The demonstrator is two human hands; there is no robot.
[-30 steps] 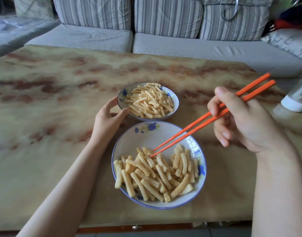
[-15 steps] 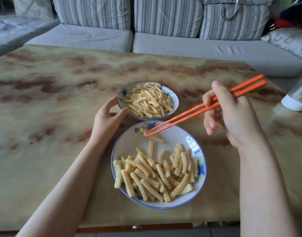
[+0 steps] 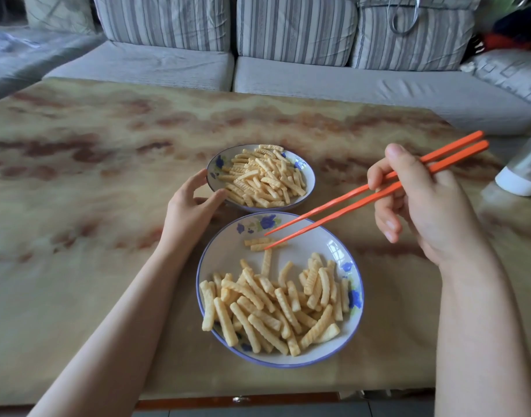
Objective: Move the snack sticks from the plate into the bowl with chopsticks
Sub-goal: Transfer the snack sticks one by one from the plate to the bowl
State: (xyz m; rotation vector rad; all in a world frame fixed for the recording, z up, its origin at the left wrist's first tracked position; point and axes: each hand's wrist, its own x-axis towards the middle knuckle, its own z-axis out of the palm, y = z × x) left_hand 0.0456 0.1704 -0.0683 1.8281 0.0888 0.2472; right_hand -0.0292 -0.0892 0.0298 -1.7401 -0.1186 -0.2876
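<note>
Right hand grips two chopsticks, tips parted over one plate; left hand clasps one bowl by its rim.

Soft daylight is given, shadows weak. Glare is seen on plate. Edges are bent by wide-angle lens; top-right bg is blurred.

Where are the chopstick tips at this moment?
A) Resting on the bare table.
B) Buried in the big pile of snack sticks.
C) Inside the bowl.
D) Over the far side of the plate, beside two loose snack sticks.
D: the chopsticks in the right hand slant down to the plate's far side, tips beside two snack sticks lying apart from the pile; the left hand holds the bowl.
</note>
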